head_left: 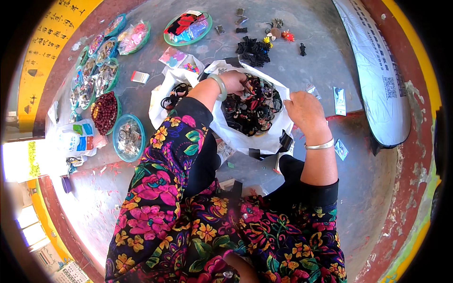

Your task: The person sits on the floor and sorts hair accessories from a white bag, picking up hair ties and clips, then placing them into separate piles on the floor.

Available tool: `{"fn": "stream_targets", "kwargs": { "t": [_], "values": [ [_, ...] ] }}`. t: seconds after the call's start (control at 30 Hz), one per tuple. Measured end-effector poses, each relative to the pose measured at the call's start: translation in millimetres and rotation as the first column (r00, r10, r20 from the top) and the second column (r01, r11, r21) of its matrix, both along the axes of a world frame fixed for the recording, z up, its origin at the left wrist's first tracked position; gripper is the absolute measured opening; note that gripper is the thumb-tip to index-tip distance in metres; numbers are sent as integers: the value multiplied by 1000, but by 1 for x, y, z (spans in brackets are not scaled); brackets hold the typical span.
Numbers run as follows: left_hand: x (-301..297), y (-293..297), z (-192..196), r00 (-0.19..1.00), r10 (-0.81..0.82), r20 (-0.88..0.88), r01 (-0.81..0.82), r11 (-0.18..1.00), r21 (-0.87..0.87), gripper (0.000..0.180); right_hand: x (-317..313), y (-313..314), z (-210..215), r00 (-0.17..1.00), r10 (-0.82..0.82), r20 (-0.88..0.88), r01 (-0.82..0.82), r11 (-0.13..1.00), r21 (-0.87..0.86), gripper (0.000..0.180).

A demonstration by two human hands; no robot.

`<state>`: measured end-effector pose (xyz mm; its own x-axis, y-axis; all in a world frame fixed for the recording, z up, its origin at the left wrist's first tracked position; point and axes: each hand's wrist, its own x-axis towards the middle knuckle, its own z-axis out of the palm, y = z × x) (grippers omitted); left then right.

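A white bag [225, 137] with black patches stands open in front of me, filled with many dark hair ties [252, 113] bearing small coloured bits. My left hand [232, 84], with a pale bangle at the wrist, reaches over the bag's far left rim. Its fingers are pinched together over the hair ties; what lies between them is too small to make out. On the right side, my right hand [304, 111] is closed on the bag's rim, a silver bangle on that wrist. Left of it, partly behind my left forearm, a second white bag [158, 101] holds more dark loops.
Bundles of black cords [254, 51] lie beyond the bag. Several baskets of packaged trinkets stand at the left, with dark red beads [104, 112] and a blue tub [128, 137]. A green tray [188, 28] sits farther off. At the right lies a silver sheet [377, 75].
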<state>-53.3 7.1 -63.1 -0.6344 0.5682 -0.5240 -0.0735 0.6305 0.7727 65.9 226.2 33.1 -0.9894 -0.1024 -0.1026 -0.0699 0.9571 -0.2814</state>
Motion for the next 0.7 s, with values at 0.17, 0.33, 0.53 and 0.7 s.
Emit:
{"fn": "stream_targets", "kwargs": {
  "t": [0.17, 0.33, 0.53, 0.7],
  "values": [
    [2, 7, 5, 978, 39, 207, -71, 986, 150, 13, -1, -3, 1, 1000, 20, 4, -20, 1000, 8, 27],
    [7, 13, 18, 951, 117, 286, -171, 970, 173, 12, -3, -4, 4, 998, 2, 63, -6, 998, 66, 24],
    [4, 11, 5, 950, 131, 285, -194, 959, 208, 15, -2, -4, 4, 998, 14, 69, -20, 996, 91, 22],
    [-1, 11, -4, 986, 60, 157, -92, 973, 211, 22, -3, -4, 5, 998, 30, 64, -35, 995, 90, 23]
  ]
}}
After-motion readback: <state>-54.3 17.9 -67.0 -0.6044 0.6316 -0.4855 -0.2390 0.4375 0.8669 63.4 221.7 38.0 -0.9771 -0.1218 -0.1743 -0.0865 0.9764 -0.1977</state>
